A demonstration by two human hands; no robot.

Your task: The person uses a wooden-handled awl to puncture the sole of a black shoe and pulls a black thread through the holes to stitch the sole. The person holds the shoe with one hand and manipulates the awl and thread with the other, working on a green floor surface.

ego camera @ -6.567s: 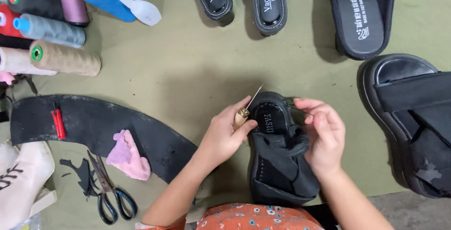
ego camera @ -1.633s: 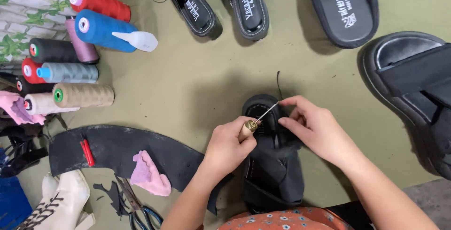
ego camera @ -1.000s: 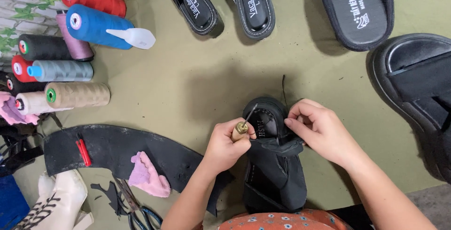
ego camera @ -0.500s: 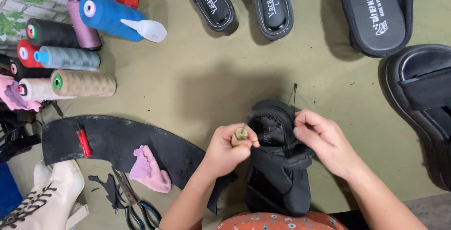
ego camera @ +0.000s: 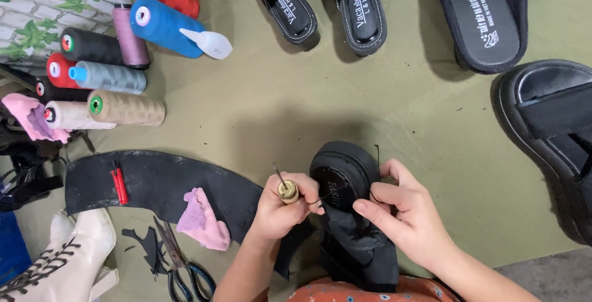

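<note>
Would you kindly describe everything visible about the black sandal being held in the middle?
The black sandal lies on the olive cloth surface, heel end away from the person, its dark footbed facing up. Soft black fabric straps bunch toward the near end. The right hand grips its side, pinching a thin dark thread. The left hand holds a brass-ended awl beside its heel, needle pointing up and away.

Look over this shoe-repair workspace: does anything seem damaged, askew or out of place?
The black sandal under both hands looks worn, its cloth strap crumpled and loose. The left hand grips a brass-handled awl; the right hand pinches dark thread at the sandal's edge. Black scraps lie cut by the scissors. Thread spools lie toppled.
</note>
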